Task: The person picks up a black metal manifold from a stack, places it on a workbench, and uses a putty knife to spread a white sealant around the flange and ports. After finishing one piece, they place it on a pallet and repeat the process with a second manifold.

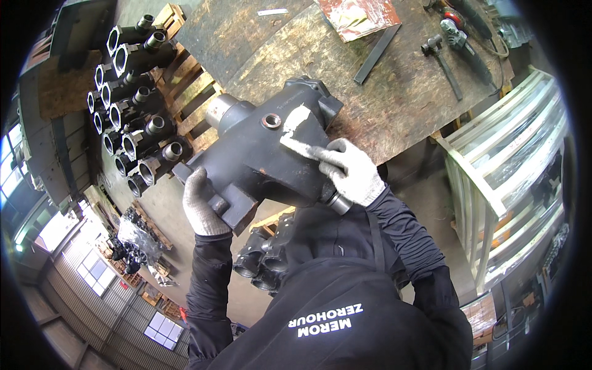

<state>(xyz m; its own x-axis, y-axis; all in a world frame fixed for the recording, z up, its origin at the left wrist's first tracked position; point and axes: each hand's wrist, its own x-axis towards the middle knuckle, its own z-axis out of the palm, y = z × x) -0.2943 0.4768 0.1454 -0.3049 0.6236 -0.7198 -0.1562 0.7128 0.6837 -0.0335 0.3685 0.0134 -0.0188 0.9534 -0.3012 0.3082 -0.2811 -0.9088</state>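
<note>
A large dark metal casting (259, 154) is held at centre frame, above the edge of a worn workbench (382, 92). The left hand (200, 203), in a grey glove, grips the casting's lower-left flange, fingers curled shut around it. The right hand (348, 171), in a white glove, presses a white patch (295, 132) against the upper face, fingers extended and close together.

Judgement: the step goes best with the left hand holding the casting firm while the right works with even pressure across the patch.

Similar castings (132, 105) sit stacked on a pallet at upper left; a hammer (441, 65) lies at upper right. Whether the patch is cloth, tape or paper cannot be determined. The casting's underside is hidden.
</note>
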